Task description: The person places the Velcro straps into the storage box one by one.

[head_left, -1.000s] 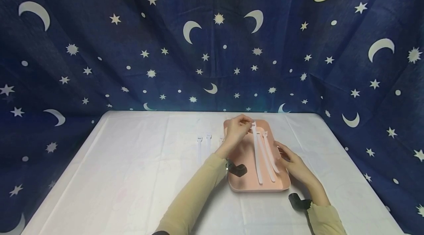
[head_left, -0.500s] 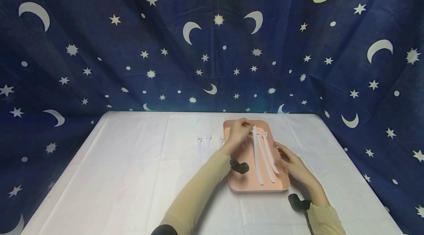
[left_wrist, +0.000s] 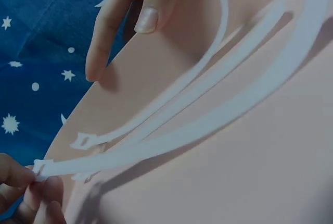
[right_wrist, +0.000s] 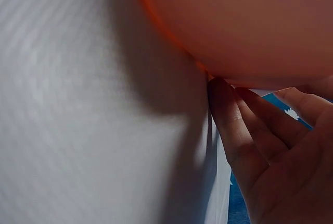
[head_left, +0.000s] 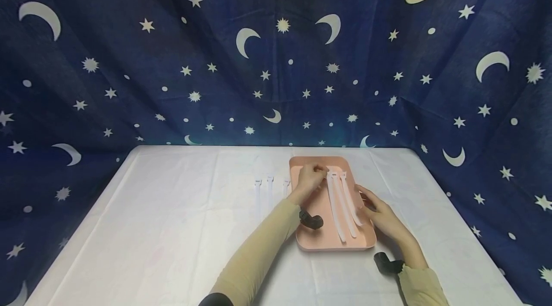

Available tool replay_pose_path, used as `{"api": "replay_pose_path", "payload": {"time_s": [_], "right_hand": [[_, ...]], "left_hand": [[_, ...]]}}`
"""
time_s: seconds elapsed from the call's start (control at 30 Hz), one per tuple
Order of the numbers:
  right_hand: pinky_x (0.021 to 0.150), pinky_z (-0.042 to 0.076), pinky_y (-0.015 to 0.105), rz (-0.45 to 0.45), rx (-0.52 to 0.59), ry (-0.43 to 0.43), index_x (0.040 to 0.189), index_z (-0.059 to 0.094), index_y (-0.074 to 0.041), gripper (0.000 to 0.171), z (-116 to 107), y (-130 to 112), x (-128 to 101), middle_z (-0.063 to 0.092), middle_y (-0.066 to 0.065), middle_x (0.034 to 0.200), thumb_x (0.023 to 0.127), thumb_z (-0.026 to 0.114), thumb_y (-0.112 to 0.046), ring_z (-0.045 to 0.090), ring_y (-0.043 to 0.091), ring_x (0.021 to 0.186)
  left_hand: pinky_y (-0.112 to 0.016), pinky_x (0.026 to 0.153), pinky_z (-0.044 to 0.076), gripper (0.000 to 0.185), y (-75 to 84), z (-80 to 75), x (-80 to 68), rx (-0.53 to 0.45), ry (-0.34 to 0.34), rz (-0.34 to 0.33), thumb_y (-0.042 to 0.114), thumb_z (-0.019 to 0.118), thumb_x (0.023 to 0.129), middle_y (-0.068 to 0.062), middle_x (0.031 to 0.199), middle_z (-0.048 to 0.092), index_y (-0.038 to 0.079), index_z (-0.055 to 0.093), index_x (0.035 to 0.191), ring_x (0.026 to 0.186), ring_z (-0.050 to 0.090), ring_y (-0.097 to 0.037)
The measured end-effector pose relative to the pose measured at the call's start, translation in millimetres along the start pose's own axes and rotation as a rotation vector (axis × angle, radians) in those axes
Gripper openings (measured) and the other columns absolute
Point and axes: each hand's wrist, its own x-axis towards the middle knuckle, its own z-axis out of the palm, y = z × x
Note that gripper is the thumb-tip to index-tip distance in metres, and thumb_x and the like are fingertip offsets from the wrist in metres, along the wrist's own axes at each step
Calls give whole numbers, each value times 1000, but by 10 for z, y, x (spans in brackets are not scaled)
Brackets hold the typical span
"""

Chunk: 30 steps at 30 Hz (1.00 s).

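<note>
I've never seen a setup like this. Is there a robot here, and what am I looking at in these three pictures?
There's no robot: these are a person's two bare hands. The wide picture comes from a camera worn on the head, looking forward and down. The other two come from cameras worn on the wrists, one watching each hand close up.

On the white table sits a pink tray, with a dark blue cloth of moons and stars behind. The left hand pinches the slotted end of a white strap that stretches over the tray. Two similar straps lie beside it. The right hand touches the tray's side. More pale straps lie left of the tray, partly hidden by the arm.
</note>
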Motion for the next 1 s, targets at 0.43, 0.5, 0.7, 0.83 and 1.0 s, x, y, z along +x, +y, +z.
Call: {"api": "replay_pose_path", "payload": {"time_s": [0.43,0.5,0.7,0.83,1.0], "right_hand": [[108,33,61,-1,-9,6,151,28,-11,60,-1,6,6,40,30,144,96,53,-13,39,51,133],[108,32,61,0,-3,4,151,28,-11,60,-1,5,4,39,30,145,96,53,-14,38,51,133],[107,33,60,-5,-4,-3,152,27,-12,60,3,21,4,40,30,145,97,52,-15,39,50,133],[109,31,61,13,-6,-8,152,26,-12,60,10,30,12,38,29,147,98,51,-17,37,50,134],[109,31,61,27,-9,-7,152,26,-12,60,13,34,19,38,29,146,98,51,-18,36,50,135]], "left_hand": [[-18,50,42,11,-100,-2,41,7,0,-50,8,61,89,-6,82,65,4,71,92,59,51,-11],[-17,53,42,11,-101,-2,46,19,-2,-50,8,61,89,-6,87,66,5,71,91,64,52,-10],[-15,58,42,10,-111,4,68,16,-23,-54,6,63,88,-7,89,67,3,71,92,68,57,-10],[-16,58,43,10,-110,7,69,34,-32,-48,5,63,87,-7,85,66,2,72,92,67,58,-11],[-15,58,41,11,-118,6,65,92,-36,-16,5,63,86,-6,83,67,3,72,91,66,53,-8]]}}
